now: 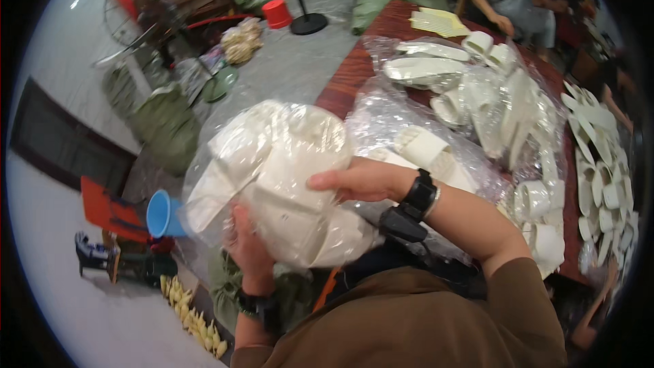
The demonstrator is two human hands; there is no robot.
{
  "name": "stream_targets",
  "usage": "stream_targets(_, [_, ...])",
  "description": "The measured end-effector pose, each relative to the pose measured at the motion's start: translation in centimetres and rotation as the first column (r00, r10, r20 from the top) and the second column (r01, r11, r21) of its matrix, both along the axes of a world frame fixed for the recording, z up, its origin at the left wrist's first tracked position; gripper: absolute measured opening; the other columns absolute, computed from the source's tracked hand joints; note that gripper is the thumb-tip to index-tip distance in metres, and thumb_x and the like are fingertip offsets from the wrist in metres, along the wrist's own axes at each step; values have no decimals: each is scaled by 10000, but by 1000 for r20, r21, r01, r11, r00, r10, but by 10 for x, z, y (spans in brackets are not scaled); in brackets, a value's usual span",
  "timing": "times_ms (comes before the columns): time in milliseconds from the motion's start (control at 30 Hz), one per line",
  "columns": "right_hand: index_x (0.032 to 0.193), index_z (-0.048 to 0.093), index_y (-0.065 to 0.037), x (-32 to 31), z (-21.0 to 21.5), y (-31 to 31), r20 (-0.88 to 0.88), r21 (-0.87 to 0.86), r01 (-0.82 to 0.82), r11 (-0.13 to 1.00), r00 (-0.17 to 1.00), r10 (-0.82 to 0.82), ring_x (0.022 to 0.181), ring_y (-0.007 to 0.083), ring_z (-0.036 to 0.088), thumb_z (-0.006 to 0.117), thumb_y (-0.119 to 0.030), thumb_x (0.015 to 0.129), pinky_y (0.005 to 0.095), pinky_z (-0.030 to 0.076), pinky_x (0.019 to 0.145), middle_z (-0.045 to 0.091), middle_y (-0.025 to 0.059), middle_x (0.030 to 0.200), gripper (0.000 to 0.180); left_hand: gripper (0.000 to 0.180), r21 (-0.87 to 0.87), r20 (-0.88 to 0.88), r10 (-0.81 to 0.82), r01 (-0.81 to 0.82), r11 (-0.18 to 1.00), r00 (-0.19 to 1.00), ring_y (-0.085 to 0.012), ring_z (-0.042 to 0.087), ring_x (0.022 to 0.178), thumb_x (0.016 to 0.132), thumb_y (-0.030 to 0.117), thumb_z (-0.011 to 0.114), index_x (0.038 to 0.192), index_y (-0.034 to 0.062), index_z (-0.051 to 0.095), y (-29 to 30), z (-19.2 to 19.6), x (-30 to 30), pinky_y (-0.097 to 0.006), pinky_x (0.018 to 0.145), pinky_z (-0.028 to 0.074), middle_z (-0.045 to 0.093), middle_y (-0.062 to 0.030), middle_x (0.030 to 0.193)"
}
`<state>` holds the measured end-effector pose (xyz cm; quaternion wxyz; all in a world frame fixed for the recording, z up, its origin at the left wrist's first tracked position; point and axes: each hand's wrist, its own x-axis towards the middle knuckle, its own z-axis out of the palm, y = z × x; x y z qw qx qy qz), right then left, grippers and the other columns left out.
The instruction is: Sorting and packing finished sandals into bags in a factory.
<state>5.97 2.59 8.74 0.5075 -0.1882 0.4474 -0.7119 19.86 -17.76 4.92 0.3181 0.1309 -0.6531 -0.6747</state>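
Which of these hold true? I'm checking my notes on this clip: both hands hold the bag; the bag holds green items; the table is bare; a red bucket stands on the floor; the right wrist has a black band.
1. Both hands hold the bag. True: the left hand supports the clear bag from below and the right hand presses on its side.
2. The bag holds green items. False: they are white.
3. The table is bare. False: the table carries many white pieces and plastic wrap.
4. A red bucket stands on the floor. True: the red bucket sits near a black stand base.
5. The right wrist has a black band. True: the band is there.
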Motion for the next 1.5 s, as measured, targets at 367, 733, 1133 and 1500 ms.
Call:
stream_targets(367, [1267,578,-33,-8,57,87,-408,-77,435,897,808,-426,966,145,613,663,-297,896,297,515,805,649,51,1140,464,481,139,-260,-348,391,910,901,-293,487,1260,1036,356,397,1355,-1,449,-27,-23,-4,-406,1079,373,483,-189,1396])
stream_targets(733, [1179,586,-21,-50,119,328,-270,-562,768,307,181,-946,900,236,688,654,-280,908,382,564,849,691,80,1015,380,277,378,2,-591,547,747,807,-318,616,1014,1018,213,446,948,-20,577,-88,-29,23,-488,1015,432,647,-189,1036])
stream_targets(1133, [1257,498,6,-83,-130,564,-38,-23,995,-96,-97,-995,940,323,645,402,-456,1012,395,561,853,629,187,1066,531,444,297,558,49,-254,921,828,-276,468,1291,985,441,475,1121,27,560,-366,-150,248,-375,1109,369,532,-157,1318])
stream_targets(1500, [1470,331,-63,-55,-11,611,-55,499,864,-65,-43,-998,1372,218,383,369,-372,1021,348,304,1137,409,161,1475,546,329,-161,872,460,-789,593,168,-416,664,853,908,174,520,1112,-83,485,-293,-140,452,-450,694,601,595,-259,937])
